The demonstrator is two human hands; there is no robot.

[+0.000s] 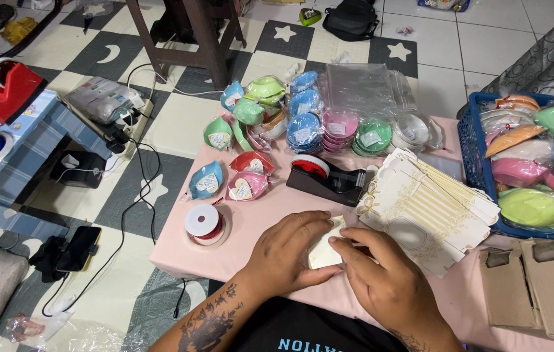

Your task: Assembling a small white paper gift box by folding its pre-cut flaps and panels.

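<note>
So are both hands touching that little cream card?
Touching. The head view shows the left hand and right hand with fingers pressed on the cream card.

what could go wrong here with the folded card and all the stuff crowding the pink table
The left hand and right hand press a small cream card near the pink table front edge; a slip might push it off. The fanned stack of flat cream boxes lies beside the right hand, so an elbow sweep could scatter it. The red ribbon spool sits close to the table's left edge and might roll off.

Light: bright, even – shadows: soft, faint | focus: sharp | edges: slight wide-angle bend
</note>
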